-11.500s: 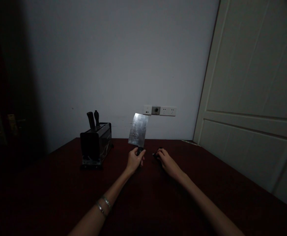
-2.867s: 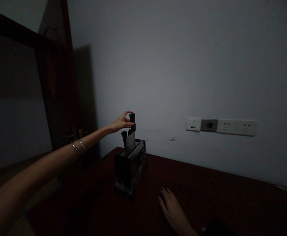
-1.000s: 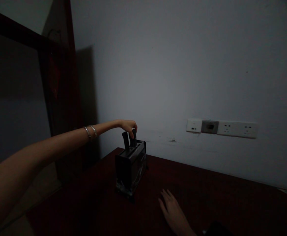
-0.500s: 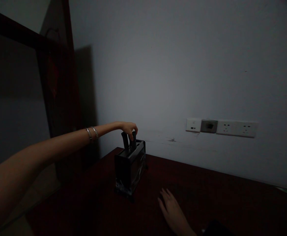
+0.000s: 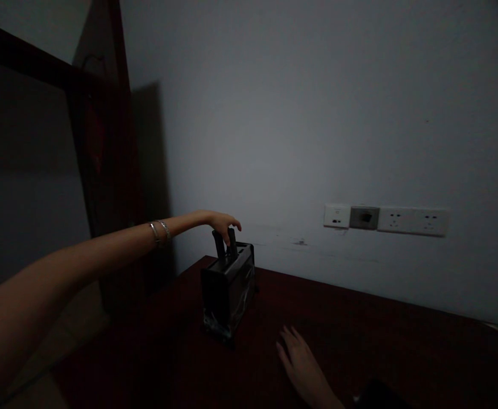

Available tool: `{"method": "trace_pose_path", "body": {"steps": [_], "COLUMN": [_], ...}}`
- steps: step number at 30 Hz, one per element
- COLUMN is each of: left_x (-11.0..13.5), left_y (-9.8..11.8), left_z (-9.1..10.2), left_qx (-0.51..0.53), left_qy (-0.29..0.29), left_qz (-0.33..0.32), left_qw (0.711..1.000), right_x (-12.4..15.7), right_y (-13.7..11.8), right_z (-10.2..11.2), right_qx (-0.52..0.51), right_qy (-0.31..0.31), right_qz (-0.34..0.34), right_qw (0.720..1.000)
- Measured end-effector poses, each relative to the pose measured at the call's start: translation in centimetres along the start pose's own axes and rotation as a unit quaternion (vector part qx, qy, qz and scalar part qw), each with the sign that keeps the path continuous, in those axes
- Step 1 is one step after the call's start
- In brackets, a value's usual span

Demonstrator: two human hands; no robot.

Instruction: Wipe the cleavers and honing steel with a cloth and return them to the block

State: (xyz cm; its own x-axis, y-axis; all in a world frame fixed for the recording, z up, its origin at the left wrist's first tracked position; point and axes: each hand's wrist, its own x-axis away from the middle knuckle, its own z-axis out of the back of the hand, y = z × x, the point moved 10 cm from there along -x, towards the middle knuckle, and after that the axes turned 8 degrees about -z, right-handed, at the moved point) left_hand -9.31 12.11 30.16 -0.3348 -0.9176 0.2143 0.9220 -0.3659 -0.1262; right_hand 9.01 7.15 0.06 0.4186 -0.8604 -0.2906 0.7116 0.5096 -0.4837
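Observation:
A black knife block (image 5: pixel 227 289) stands on the dark red table (image 5: pixel 394 346) near the wall. Two black knife handles (image 5: pixel 225 243) stick out of its top slots. My left hand (image 5: pixel 222 221), with two bracelets on its wrist, hovers right over those handles. Its fingers are loosely stretched out, their tips resting on or just above the handle tops; they are not wrapped round either handle. My right hand (image 5: pixel 301 362) lies flat on the table in front of the block, fingers spread, holding nothing.
A row of white wall sockets with a grey switch (image 5: pixel 385 220) runs along the wall behind the table. A dark wooden frame (image 5: pixel 99 159) stands at the left. A dark object (image 5: pixel 374 397) lies by my right wrist at the lower edge.
The cleaver held up earlier has gone down into the block. Over the last second my left hand's fingers have loosened from the handle and stretched out. My right hand has stayed put.

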Motion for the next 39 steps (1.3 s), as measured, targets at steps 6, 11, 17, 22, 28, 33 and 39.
{"method": "trace_pose_path", "body": {"steps": [6,11,17,22,28,33,39], "left_x": [0.0,0.2,0.7,1.9,2.3,1.1,-0.3], "left_y": [-0.4,-0.1,-0.1,-1.6,-4.3,-5.1,-4.2], "left_z": [-0.2,-0.3,-0.4,2.1,4.2,2.7,1.3], "left_qx": [0.007,0.004,0.008,0.054,0.072,0.068,0.077], "left_qy": [-0.015,-0.02,-0.047,-0.058,-0.031,-0.014,-0.012], "left_qz": [0.008,0.014,0.015,0.001,-0.018,-0.015,-0.03], "left_qw": [1.0,1.0,0.999,0.997,0.997,0.997,0.997], "right_x": [-0.1,-0.1,0.0,-0.1,-0.2,-0.4,-0.4], "right_y": [-0.1,-0.3,-0.2,-0.1,0.1,0.1,-0.1], "right_z": [0.1,0.2,0.2,-0.1,-0.4,-0.5,-0.5], "right_qx": [-0.003,-0.002,0.0,0.004,0.0,0.005,0.013], "right_qy": [-0.006,0.003,-0.016,-0.011,0.005,-0.014,-0.028], "right_qz": [-0.002,0.001,-0.012,-0.005,0.011,-0.002,-0.009], "right_qw": [1.0,1.0,1.0,1.0,1.0,1.0,0.999]}}
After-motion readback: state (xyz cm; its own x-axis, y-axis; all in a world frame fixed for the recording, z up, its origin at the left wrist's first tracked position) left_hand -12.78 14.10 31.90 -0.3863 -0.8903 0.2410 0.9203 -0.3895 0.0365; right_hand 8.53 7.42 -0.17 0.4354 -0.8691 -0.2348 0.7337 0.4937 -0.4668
